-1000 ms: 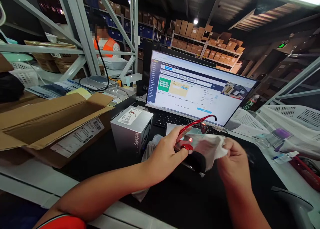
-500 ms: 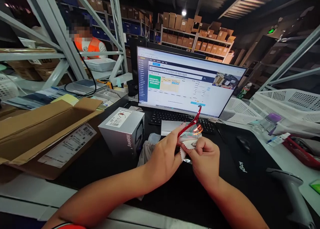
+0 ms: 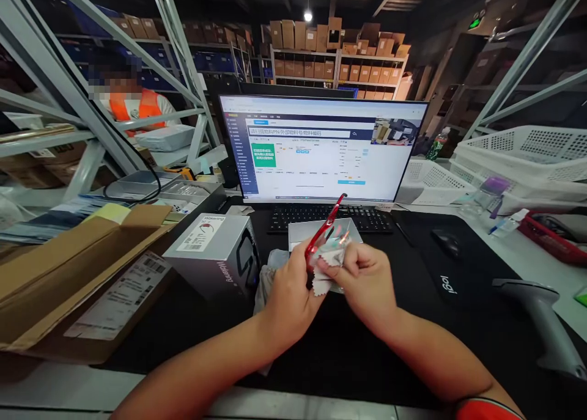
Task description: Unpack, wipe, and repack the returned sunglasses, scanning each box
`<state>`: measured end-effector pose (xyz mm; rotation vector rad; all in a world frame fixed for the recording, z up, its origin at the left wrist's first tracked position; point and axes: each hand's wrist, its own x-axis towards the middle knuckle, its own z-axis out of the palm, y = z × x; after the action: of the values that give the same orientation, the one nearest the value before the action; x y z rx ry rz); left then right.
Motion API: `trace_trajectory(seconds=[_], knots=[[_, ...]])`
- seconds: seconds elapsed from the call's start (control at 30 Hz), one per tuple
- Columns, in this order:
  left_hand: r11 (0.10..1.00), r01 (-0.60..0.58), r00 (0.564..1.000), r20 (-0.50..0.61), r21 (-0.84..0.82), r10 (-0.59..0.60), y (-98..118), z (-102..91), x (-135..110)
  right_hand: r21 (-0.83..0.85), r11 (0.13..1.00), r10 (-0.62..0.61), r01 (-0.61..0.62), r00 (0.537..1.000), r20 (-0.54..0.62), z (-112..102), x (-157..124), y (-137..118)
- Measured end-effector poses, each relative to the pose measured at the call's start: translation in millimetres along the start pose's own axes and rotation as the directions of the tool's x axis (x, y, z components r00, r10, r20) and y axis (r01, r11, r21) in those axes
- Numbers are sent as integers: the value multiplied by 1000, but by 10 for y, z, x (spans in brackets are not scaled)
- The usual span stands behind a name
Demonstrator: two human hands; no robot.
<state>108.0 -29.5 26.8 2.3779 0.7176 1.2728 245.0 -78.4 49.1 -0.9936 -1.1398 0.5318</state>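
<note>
My left hand grips a pair of red glasses by the frame, one temple arm sticking up toward the monitor. My right hand is closed on a small white cleaning cloth, pressing it against the glasses. Both hands meet above the black desk mat, in front of the keyboard. A silver product box stands just left of my left hand, and a grey pouch lies between them.
An open cardboard box fills the left of the desk. A mouse and a barcode scanner lie to the right, white baskets behind. A person in an orange vest sits beyond the metal shelving.
My right hand brought the cloth from the right onto the glasses and closed around them. Both hands drew slightly nearer to me; the view swung so the monitor sits centred.
</note>
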Motion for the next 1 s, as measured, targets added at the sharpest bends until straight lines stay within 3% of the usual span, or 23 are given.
trace_trajectory(seconds=[0.1, 0.17, 0.27, 0.33, 0.37, 0.4, 0.47, 0.57, 0.67, 0.77, 0.83, 0.93, 1.0], knots=[[991, -121, 992, 34, 62, 120, 38, 56, 11, 293, 929, 237, -225, 972, -4, -129, 155, -120], [980, -175, 984, 45, 92, 172, 42, 66, 21, 338, 918, 246, -208, 967, -72, -136, 155, -108], [985, -142, 990, 34, 94, 139, 13, 8, 35, 79, 997, 11, 4, 983, -186, -18, 5, 23], [992, -88, 996, 37, 90, 85, -8, -60, 47, -124, 982, -155, 140, 980, -126, 74, -90, 100], [994, -61, 997, 47, 90, 57, -14, -90, 55, -160, 975, -171, 157, 982, -80, 101, -108, 116], [995, -40, 997, 63, 92, 34, -16, -112, 64, -140, 982, -135, 128, 990, -44, 110, -100, 114], [995, -33, 996, 88, 98, 24, -8, -126, 80, 29, 999, 45, -45, 999, -11, 69, -18, 61], [982, -142, 988, 78, 127, 133, 16, -77, 92, 341, 897, 295, -282, 955, 15, -73, 160, -65], [957, -238, 970, 81, 165, 228, 25, -17, 90, 457, 823, 376, -337, 927, 5, -164, 253, -115], [963, -211, 975, 110, 168, 194, 4, -28, 112, 470, 820, 378, -325, 926, -19, -160, 273, -59], [971, -184, 980, 105, 154, 169, -28, -92, 152, 405, 871, 327, -277, 943, -61, -171, 305, -12], [979, -160, 987, 26, 124, 158, -92, -259, 238, 278, 954, 170, -109, 964, -206, -323, 406, 4], [985, -145, 989, 6, 98, 145, -125, -390, 297, 214, 976, 32, 43, 941, -337, -507, 457, -32]])
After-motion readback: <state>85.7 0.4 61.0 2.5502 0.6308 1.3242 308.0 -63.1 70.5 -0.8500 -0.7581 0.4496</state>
